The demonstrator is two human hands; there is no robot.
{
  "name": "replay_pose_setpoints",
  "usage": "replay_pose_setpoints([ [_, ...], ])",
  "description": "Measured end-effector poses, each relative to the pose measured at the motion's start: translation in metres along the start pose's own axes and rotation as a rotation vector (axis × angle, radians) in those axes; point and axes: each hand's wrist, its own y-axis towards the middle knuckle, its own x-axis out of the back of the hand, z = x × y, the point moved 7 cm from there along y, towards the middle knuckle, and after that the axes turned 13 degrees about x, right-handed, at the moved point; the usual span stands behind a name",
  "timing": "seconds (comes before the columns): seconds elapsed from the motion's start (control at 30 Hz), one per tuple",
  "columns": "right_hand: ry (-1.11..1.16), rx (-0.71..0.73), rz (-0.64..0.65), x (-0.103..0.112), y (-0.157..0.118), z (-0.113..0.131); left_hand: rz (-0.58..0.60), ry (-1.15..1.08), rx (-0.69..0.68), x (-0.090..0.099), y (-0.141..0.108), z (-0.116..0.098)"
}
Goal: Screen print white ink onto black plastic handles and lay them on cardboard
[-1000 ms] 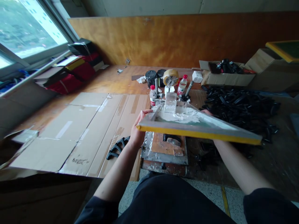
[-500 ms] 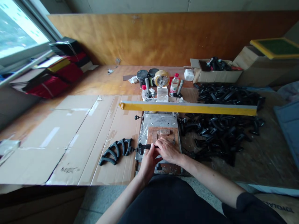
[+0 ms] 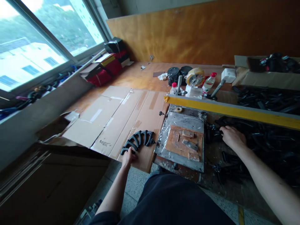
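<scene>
At the near edge of the flattened cardboard (image 3: 112, 122), the left hand (image 3: 127, 157) grips the end of a fanned row of black plastic arcs (image 3: 138, 140), while the right hand (image 3: 232, 137) lies open on loose black parts (image 3: 264, 143). A careless tug could tip the arcs floorward.

Yellow-edged screen frame (image 3: 234, 112) obstructs right hand (image 3: 232, 137) reach toward clear plastic bottle (image 3: 209, 82); left hand (image 3: 127, 157) may pass over brown cardboard sheet (image 3: 138, 107).
</scene>
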Motion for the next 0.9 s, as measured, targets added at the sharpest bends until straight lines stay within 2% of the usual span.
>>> replay_pose_setpoints([
  [0.07,0.136,-0.033,-0.087,0.018,0.003,0.02,0.029,0.068,0.023,0.0,0.005,-0.006],
  [0.13,0.368,-0.021,-0.166,0.026,0.007,0.051,-0.001,0.125,0.014,0.005,0.007,-0.014],
  [0.23,0.651,0.17,-0.244,0.022,0.01,0.114,-0.117,0.181,-0.026,0.018,0.0,-0.019],
  [0.3,0.674,0.303,-0.286,0.012,0.007,0.15,-0.229,0.2,-0.062,0.023,-0.012,-0.018],
  [0.37,0.579,0.364,-0.304,0.002,0.001,0.172,-0.341,0.202,-0.119,0.022,-0.029,-0.017],
  [0.47,0.347,0.417,-0.256,-0.008,-0.007,0.186,-0.449,0.24,-0.309,0.003,-0.053,-0.028],
  [0.53,0.216,0.451,-0.202,-0.009,-0.01,0.189,-0.474,0.322,-0.412,-0.015,-0.062,-0.039],
  [0.63,0.131,0.467,-0.154,0.002,-0.005,0.194,-0.444,0.426,-0.396,-0.034,-0.058,-0.049],
  [0.7,0.173,0.479,-0.133,0.011,0.005,0.209,-0.402,0.442,-0.357,-0.037,-0.052,-0.052],
  [0.77,0.281,0.518,-0.102,0.017,0.02,0.239,-0.373,0.439,-0.339,-0.036,-0.047,-0.056],
  [0.9,0.47,0.653,0.019,0.01,0.054,0.328,-0.354,0.429,-0.317,-0.03,-0.043,-0.063],
])
